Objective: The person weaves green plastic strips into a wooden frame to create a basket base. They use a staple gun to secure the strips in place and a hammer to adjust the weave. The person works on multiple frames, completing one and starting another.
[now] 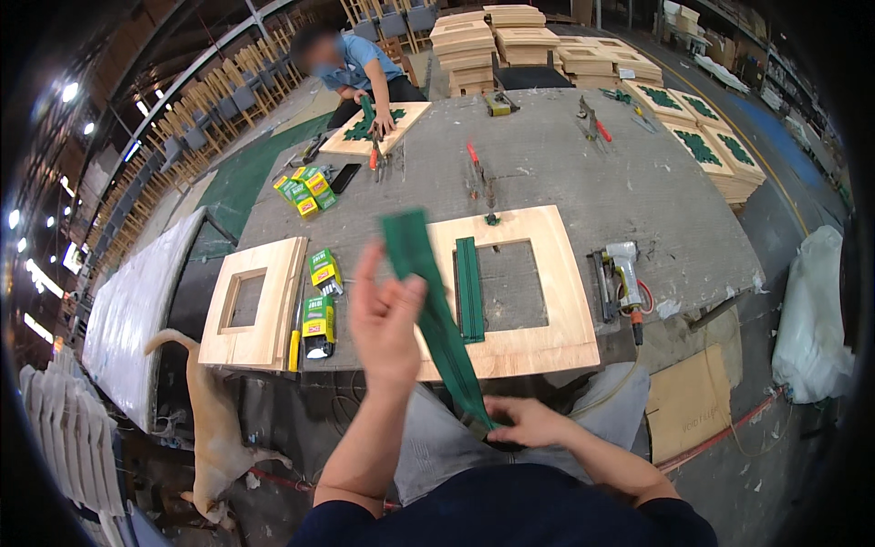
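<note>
Worktable: a grey, scuffed table top (583,173) fills the middle of the view, with stacks of wooden frames (510,36) behind its far edge.
Square frame: a pale wooden frame (547,264) with an open centre lies at the near edge, straight ahead of the person; a short green strip (469,287) lies flat along the left side of its opening.
Second frame: a smaller wooden frame (264,305) rests at the table's left corner, partly over the edge.
Small boxes: green-and-yellow boxes (319,305) sit between the two frames — more of them (303,190) lie farther back on the left.
Stapler: a pneumatic staple gun (624,273) with a hose lies just right of the square frame.
Co-worker: another person at the far side presses a hand (383,118) onto a frame with green webbing.
Animal: a tan dog (214,428) stands on the floor at lower left (head out of sight).
Green webbing band: the band (428,301) runs taut and slanted from upper left to lower right, in the air over the person's lap and the frame's near-left corner.
Left hand: the left hand (387,314) is raised, palm away, thumb and fingers pinching the band's upper part.
Right hand: the right hand (524,421) is low at the lap, fingers curled around the band's lower end — forearm coming in from the lower right.
</note>
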{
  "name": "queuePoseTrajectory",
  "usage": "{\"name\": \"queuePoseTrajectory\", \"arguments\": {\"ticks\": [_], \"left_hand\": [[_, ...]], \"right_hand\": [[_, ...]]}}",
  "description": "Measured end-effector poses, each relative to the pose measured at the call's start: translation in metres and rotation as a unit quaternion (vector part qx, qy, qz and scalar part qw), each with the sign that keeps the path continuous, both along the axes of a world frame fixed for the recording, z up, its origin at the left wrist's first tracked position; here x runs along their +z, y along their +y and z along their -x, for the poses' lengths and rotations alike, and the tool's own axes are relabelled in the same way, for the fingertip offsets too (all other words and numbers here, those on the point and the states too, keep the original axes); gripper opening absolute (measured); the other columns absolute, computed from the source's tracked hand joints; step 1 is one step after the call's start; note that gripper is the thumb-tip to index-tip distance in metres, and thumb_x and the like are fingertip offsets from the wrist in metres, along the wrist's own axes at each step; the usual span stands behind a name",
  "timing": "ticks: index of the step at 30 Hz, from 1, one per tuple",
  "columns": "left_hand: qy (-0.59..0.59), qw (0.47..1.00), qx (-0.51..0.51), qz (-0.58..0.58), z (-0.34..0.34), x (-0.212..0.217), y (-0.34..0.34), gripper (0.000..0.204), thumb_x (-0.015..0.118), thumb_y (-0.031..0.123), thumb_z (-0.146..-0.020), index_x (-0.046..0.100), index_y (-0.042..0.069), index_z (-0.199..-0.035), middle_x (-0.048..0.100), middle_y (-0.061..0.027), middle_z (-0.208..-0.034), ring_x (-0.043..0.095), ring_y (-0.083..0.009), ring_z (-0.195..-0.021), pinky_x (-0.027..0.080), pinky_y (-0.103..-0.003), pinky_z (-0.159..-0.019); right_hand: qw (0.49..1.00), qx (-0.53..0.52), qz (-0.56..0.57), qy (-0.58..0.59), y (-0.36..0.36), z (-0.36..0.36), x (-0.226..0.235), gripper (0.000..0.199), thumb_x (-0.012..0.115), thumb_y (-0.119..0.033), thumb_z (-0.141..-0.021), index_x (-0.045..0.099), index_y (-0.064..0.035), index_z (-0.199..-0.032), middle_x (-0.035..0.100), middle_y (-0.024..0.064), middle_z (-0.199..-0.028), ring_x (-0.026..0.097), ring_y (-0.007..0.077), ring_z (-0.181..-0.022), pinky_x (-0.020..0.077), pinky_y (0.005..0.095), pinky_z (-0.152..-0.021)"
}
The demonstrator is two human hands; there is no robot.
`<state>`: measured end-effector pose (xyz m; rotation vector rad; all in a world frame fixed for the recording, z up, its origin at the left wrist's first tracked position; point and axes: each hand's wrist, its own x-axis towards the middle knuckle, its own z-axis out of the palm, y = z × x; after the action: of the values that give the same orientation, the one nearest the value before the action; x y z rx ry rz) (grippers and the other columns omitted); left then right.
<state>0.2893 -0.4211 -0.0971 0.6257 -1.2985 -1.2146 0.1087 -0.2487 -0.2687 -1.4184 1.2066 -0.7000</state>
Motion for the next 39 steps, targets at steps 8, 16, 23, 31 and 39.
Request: {"name": "queuePoseTrajectory", "arguments": {"ticks": [8,16,23,31,39], "left_hand": [[-0.053,0.969,-0.128,-0.205,0.056,-0.102,0.100,0.037,0.065,0.001,-0.100,0.049,0.002,-0.133,0.074,-0.0076,-0.101,0.065,-0.0072,-0.089,0.051,-0.022,-0.078],[-0.076,0.953,-0.141,-0.257,0.055,-0.110,0.081,0.013,0.068,0.012,-0.102,0.063,0.002,-0.108,0.063,0.0031,-0.091,0.056,-0.0037,-0.082,0.046,-0.021,-0.073],[-0.053,0.891,-0.176,-0.415,0.059,-0.107,0.071,0.007,0.070,0.015,-0.101,0.066,0.009,-0.102,0.066,0.0033,-0.095,0.061,-0.0054,-0.087,0.047,-0.023,-0.074],[-0.141,0.906,-0.189,-0.352,0.059,-0.115,0.068,0.010,0.071,0.013,-0.100,0.068,0.006,-0.106,0.067,0.0007,-0.099,0.062,-0.0076,-0.089,0.049,-0.026,-0.078],[-0.321,0.935,-0.047,0.144,0.067,-0.105,0.079,0.021,0.078,0.000,-0.085,0.073,0.005,-0.105,0.065,-0.0082,-0.101,0.066,-0.0218,-0.087,0.053,-0.032,-0.069]], "right_hand": [[0.910,-0.303,0.070,-0.275,-0.049,0.046,0.074,0.018,0.066,-0.010,-0.102,0.068,0.0015,-0.116,0.069,0.0009,-0.100,0.062,0.0085,-0.093,0.0502,0.0256,-0.085],[0.940,-0.295,0.076,-0.151,-0.026,0.039,0.053,0.012,0.070,-0.010,-0.099,0.067,0.0003,-0.094,0.064,-0.0027,-0.081,0.056,0.0035,-0.078,0.0469,0.0231,-0.070],[0.891,-0.351,0.288,0.014,-0.022,0.033,0.061,0.017,0.075,0.004,-0.087,0.070,-0.0008,-0.102,0.070,0.0114,-0.089,0.069,0.0210,-0.079,0.0547,0.0309,-0.073],[0.895,-0.339,0.283,0.056,-0.019,0.039,0.060,0.017,0.075,0.005,-0.085,0.071,-0.0014,-0.101,0.070,0.0139,-0.091,0.070,0.0274,-0.080,0.0546,0.0328,-0.071],[0.892,-0.366,0.262,0.051,-0.016,0.049,0.056,0.013,0.077,0.004,-0.083,0.073,-0.0014,-0.095,0.064,0.0100,-0.094,0.066,0.0218,-0.079,0.0534,0.0308,-0.069]]}}
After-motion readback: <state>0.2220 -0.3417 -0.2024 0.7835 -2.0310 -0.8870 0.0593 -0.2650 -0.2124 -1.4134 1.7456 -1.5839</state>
